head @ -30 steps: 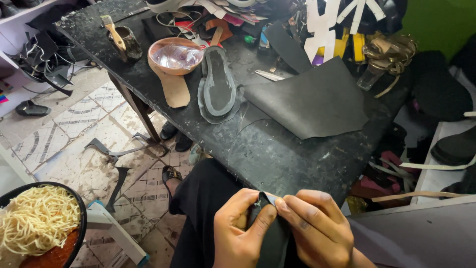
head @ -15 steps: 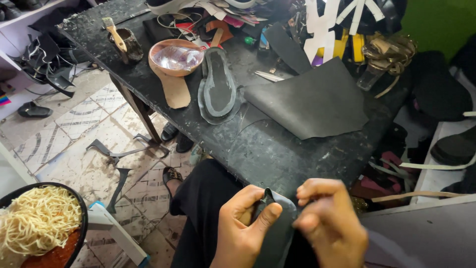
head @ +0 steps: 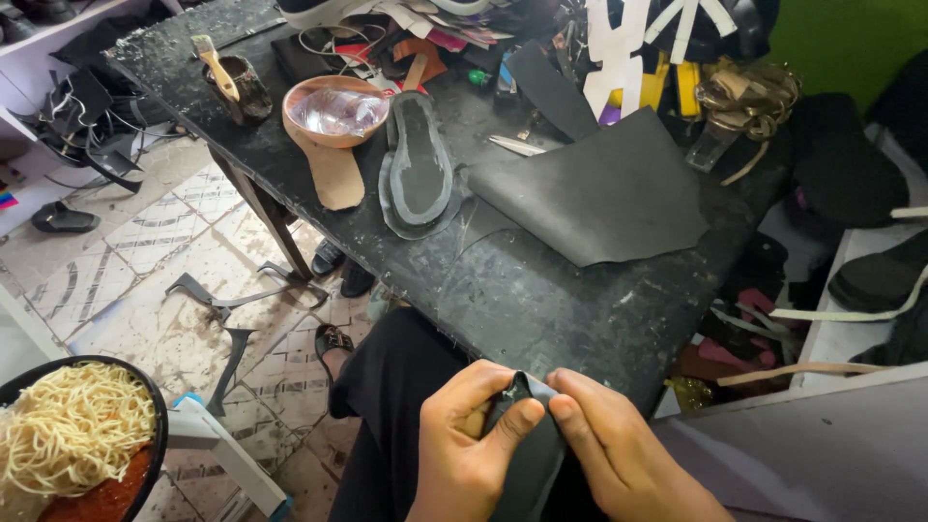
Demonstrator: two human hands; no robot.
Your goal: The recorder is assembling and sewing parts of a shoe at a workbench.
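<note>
Since the earlier frame our right hand (head: 619, 449) had closed back onto the dark piece (head: 530, 454) at bottom centre, its fingertips meeting the left thumb. Both hands pinched its top edge, left hand (head: 469, 440) clenched around it over our lap. We judged the thin, floppy piece could slip or crease, since only its edge was gripped. Above, on the speckled black table (head: 541, 290), lay a matte leather sheet (head: 604, 188), a sole (head: 420, 159) and a glossy bowl (head: 335, 111).
</note>
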